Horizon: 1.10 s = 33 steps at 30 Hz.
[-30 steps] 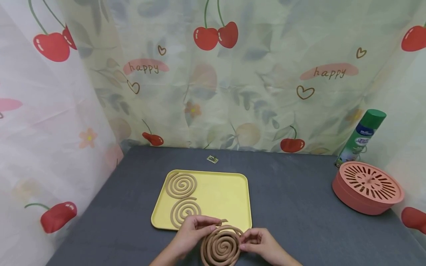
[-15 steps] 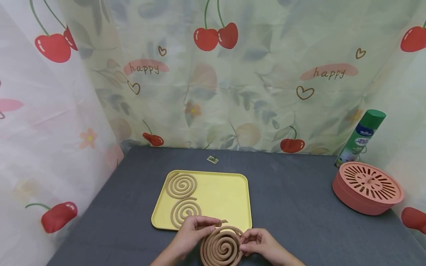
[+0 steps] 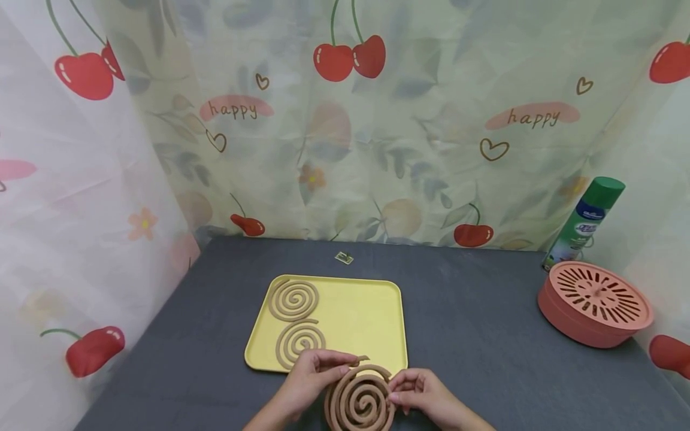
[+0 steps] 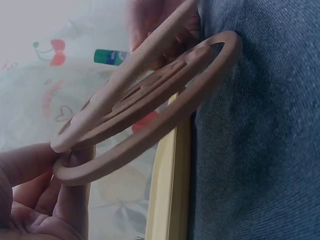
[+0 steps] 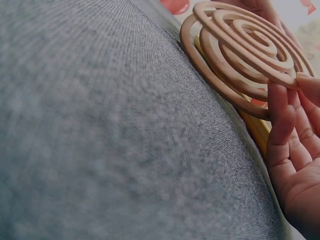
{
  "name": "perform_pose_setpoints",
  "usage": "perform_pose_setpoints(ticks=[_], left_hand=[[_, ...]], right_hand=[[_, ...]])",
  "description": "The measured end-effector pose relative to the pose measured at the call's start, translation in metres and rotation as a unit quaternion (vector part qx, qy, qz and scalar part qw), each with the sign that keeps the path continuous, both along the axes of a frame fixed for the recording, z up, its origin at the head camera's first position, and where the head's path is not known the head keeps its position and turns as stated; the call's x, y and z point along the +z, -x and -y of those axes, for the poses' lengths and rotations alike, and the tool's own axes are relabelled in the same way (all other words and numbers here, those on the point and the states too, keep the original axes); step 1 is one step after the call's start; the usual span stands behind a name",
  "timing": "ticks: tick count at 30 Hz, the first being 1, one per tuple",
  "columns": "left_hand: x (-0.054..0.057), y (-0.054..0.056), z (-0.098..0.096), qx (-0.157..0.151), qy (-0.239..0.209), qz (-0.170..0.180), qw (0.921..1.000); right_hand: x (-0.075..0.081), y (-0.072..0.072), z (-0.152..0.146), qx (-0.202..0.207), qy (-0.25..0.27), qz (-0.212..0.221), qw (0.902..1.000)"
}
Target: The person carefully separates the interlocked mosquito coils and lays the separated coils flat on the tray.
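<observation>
Two brown mosquito coils point(image 3: 366, 402), nested in each other, are held over the front edge of the yellow tray point(image 3: 372, 317). My left hand point(image 3: 315, 377) pinches their far left rim, beside a short outer end that sticks out over the tray. On the right rim, my right hand point(image 3: 423, 395) pinches the upper coil point(image 5: 250, 55) between thumb and fingers. Both wrist views show the layers splayed, with the lower ring point(image 4: 150, 132) sagging away from the upper. Two single mosquito coils, one far point(image 3: 293, 300) and one near point(image 3: 302, 344), lie flat along the tray's left side.
A pink round box with a slotted lid point(image 3: 595, 305) stands at the right. Behind it leans a green spray can point(image 3: 584, 221). A small metal piece point(image 3: 344, 258) lies beyond the tray on the dark tablecloth point(image 3: 463, 311). Printed curtains point(image 3: 377, 131) surround the table.
The held coils tilt and spread slightly, so the gaps between their rings look wider. My right fingers shift a little at the rim; my left hand stays put.
</observation>
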<state>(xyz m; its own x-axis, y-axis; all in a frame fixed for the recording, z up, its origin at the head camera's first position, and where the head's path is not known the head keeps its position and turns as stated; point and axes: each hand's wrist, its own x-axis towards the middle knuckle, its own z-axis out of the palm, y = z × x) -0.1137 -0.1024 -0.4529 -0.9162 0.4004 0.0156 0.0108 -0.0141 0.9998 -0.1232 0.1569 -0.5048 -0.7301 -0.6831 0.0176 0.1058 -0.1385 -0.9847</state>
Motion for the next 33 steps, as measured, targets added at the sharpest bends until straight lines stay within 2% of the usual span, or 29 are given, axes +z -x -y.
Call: perform_pose_setpoints(ticks=[13,23,28,33], left_hand=[[-0.002,0.002,0.0,0.015,0.009,0.004,0.9998],[-0.002,0.003,-0.001,0.012,0.0,0.008,0.9999],[0.005,0.011,0.002,0.011,-0.013,0.014,0.9998],[0.016,0.027,0.01,0.045,-0.004,0.028,0.9986]], right_hand=[[0.008,0.0,-0.005,-0.012,0.017,0.009,0.9997],[0.017,0.003,-0.017,-0.058,-0.002,0.018,0.9981],[0.021,0.004,-0.021,-0.072,0.002,0.022,0.9972],[0.022,0.006,-0.025,-0.081,0.011,0.023,0.9964]])
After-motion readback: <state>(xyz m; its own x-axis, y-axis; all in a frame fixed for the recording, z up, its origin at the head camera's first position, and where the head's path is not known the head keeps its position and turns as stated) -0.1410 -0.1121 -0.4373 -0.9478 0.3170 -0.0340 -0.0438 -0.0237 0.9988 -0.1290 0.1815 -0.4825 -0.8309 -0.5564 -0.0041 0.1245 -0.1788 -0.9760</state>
